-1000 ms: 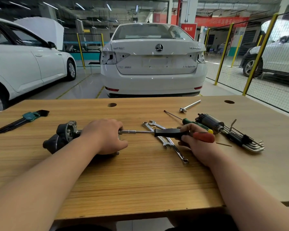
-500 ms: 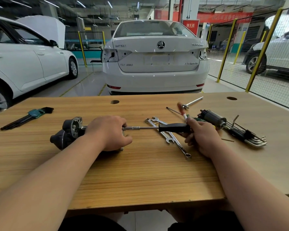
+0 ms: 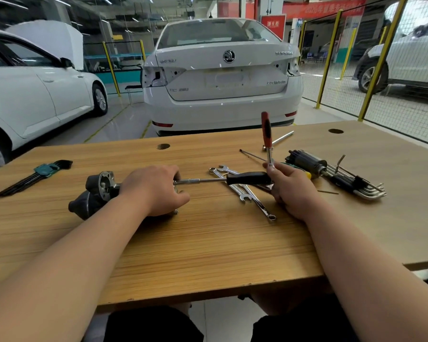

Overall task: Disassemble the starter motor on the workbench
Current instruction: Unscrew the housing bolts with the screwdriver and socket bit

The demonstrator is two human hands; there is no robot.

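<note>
My left hand is clamped over the starter motor, and its dark nose sticks out past my knuckles on the far side from my other hand. My right hand pinches the metal shank of a red-handled driver, which stands upright above my fingers. Between my hands a black-handled driver lies level, tip at the motor's end by my left thumb, grip against my right hand.

The red-handled driver is top-heavy in so low a pinch, so I judge it could tip out and drop onto the tools below. I cannot tell whether anything grips the black-handled driver. If it sits on a fastener, it could slip off and round the head. The motor is round and may roll on the tabletop if my left hand eases.

I count one motor and two drivers. Two wrenches lie under the black grip, and one armature sits just beyond my right hand. There are two key sets: a silver hex key set outside my right hand and a black hex key set well outside my left.
</note>
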